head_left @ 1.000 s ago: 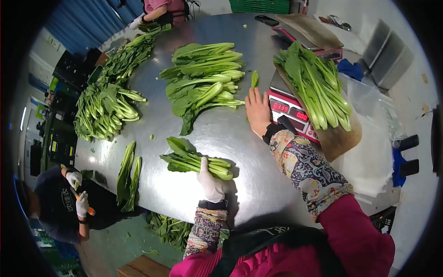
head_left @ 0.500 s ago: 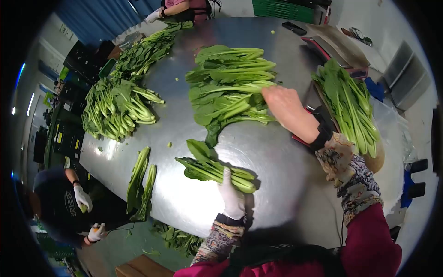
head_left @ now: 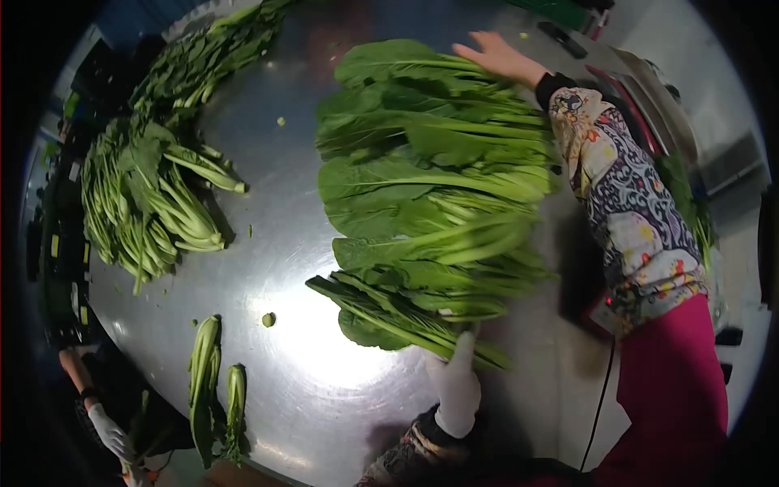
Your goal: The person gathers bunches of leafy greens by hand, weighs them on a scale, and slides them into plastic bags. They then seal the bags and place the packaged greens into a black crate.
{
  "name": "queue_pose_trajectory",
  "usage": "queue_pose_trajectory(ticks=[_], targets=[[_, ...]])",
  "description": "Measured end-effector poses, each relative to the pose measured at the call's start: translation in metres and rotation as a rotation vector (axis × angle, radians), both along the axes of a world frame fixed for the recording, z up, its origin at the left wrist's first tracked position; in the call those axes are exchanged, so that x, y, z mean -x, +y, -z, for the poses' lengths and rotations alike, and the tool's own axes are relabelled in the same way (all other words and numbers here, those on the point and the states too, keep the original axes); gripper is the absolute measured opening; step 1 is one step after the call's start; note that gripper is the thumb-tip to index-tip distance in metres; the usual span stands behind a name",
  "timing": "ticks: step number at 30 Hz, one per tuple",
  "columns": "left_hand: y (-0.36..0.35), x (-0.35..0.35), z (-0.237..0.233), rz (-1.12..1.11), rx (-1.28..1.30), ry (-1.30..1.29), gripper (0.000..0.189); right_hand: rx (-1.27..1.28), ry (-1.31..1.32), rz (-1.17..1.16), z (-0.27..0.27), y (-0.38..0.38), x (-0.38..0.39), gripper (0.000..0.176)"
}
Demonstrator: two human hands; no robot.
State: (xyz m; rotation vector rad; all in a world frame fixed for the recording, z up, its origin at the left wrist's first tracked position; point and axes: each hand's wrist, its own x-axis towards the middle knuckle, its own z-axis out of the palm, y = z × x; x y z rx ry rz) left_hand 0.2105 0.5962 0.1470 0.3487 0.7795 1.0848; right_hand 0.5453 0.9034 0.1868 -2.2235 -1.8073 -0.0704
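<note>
A long row of leafy choy sum [head_left: 430, 178] lies on the metal table, stems to the right. At its near end, my left hand [head_left: 456, 391], in a white glove, is closed around the stems of a small choy sum bunch [head_left: 389, 316] lying against the row. My bare right hand [head_left: 499, 58] is at the far end, fingers apart, beside the stems of the farthest choy sum, holding nothing visible. The left fingertips are hidden beneath the stems.
On the left lie a heap of choy sum [head_left: 146, 195] and two loose stalks [head_left: 205, 377]. The metal table [head_left: 268, 203] has small scraps on it. A co-worker's gloved hand [head_left: 109, 430] shows at lower left. A phone [head_left: 562, 39] lies at far right.
My left hand has moved its bunch away from me, up against the row. My right hand has left the stems mid-row and reached to the far end. The view has shifted closer.
</note>
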Motion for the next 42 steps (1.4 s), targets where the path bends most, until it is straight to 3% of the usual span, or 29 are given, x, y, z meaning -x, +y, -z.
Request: queue_pose_trajectory(ticks=[1, 3, 4, 7, 8, 9, 11, 12, 13, 15, 16, 17, 18, 19, 20, 21, 23, 24, 26, 31, 33, 35, 36, 37, 39, 40, 41, 42], targets=[[0.004, -0.003, 0.004, -0.02, 0.012, 0.001, 0.043, 0.047, -0.061, 0.044, 0.018, 0.003, -0.02, 0.083], [0.005, -0.002, 0.005, -0.019, -0.067, 0.04, 0.051, 0.321, 0.255, 0.161, 0.047, 0.01, -0.04, 0.074], [0.006, -0.004, 0.0, -0.03, -0.066, 0.064, 0.046, 0.328, 0.257, 0.16, 0.057, 0.004, -0.041, 0.074], [0.007, 0.0, -0.002, 0.033, 0.048, 0.011, 0.048, 0.318, 0.202, -0.134, 0.037, -0.052, -0.011, 0.054], [0.008, 0.002, 0.008, 0.079, -0.026, 0.125, 0.05, 0.305, 0.185, -0.228, 0.028, -0.073, -0.002, 0.048], [0.009, 0.002, 0.004, 0.116, 0.013, 0.189, 0.05, 0.301, 0.258, -0.328, 0.025, -0.092, 0.005, 0.052], [0.006, -0.003, -0.005, 0.005, -0.07, -0.018, 0.049, 0.295, 0.464, -0.153, 0.027, -0.144, 0.054, 0.044], [-0.004, 0.012, 0.018, 0.048, 0.05, -0.039, 0.052, 0.299, 0.412, -0.076, 0.03, -0.175, 0.082, 0.041], [-0.013, 0.02, 0.001, -0.009, -0.002, -0.111, 0.057, 0.292, 0.417, -0.058, 0.03, -0.199, 0.108, 0.041], [-0.046, 0.068, 0.014, 0.012, -0.044, -0.017, 0.061, 0.299, 0.579, -0.067, 0.031, -0.238, 0.159, 0.036], [-0.062, 0.084, -0.015, 0.048, -0.033, 0.014, 0.058, 0.188, 0.536, -0.179, 0.045, -0.25, 0.181, 0.031], [-0.078, 0.1, -0.043, 0.088, -0.018, 0.049, 0.055, 0.081, 0.49, -0.283, 0.056, -0.262, 0.203, 0.034], [-0.093, 0.121, -0.036, 0.133, -0.159, 0.193, 0.051, 0.166, 0.483, -0.308, 0.02, -0.282, 0.225, 0.04], [-0.107, 0.141, -0.024, 0.166, -0.304, 0.333, 0.049, 0.389, 0.254, -0.415, 0.025, -0.283, 0.239, 0.04], [-0.112, 0.159, -0.021, 0.11, -0.134, 0.243, 0.047, 0.595, 0.322, -0.177, 0.03, -0.284, 0.255, 0.037], [-0.115, 0.169, -0.026, 0.046, 0.03, 0.154, 0.045, 0.502, 0.413, -0.113, -0.001, -0.304, 0.265, 0.032], [-0.119, 0.173, -0.027, 0.037, -0.005, 0.159, 0.044, 0.483, 0.423, 0.128, -0.016, -0.302, 0.276, 0.035], [-0.117, 0.174, -0.018, 0.043, -0.03, 0.192, 0.042, 0.467, 0.426, 0.124, -0.015, -0.3, 0.278, 0.035], [-0.116, 0.168, -0.02, 0.023, -0.117, 0.245, 0.042, 0.123, 0.579, 0.336, -0.026, -0.302, 0.276, 0.038], [-0.126, 0.167, -0.017, -0.074, -0.192, 0.492, 0.056, 0.032, 0.746, 0.143, -0.062, -0.382, 0.278, 0.041], [-0.139, 0.162, -0.029, -0.089, -0.185, 0.545, 0.061, -0.002, 0.559, 0.014, -0.045, -0.418, 0.279, 0.048], [-0.157, 0.142, -0.046, -0.296, -0.137, 0.874, 0.069, -0.146, 0.578, 0.054, -0.038, -0.463, 0.276, 0.055], [-0.166, 0.144, -0.044, -0.169, -0.234, 1.051, 0.076, -0.071, 0.565, -0.004, -0.032, -0.484, 0.268, 0.057], [-0.163, 0.153, -0.02, -0.148, -0.321, 0.872, 0.077, 0.004, 0.55, -0.062, -0.025, -0.502, 0.259, 0.06], [-0.17, 0.141, -0.029, -0.134, -0.229, 0.835, 0.075, 0.064, 0.55, -0.14, 0.008, -0.52, 0.246, 0.062], [-0.159, 0.147, -0.008, -0.112, -0.178, 0.88, 0.074, 0.131, 0.554, -0.222, 0.02, -0.525, 0.248, 0.064], [-0.146, 0.159, 0.01, -0.101, -0.12, 0.931, 0.074, 0.311, 0.813, -0.173, -0.004, -0.525, 0.243, 0.064], [-0.153, 0.149, -0.006, -0.11, -0.171, 0.955, 0.073, 0.152, 0.833, -0.22, 0.005, -0.524, 0.245, 0.062]])
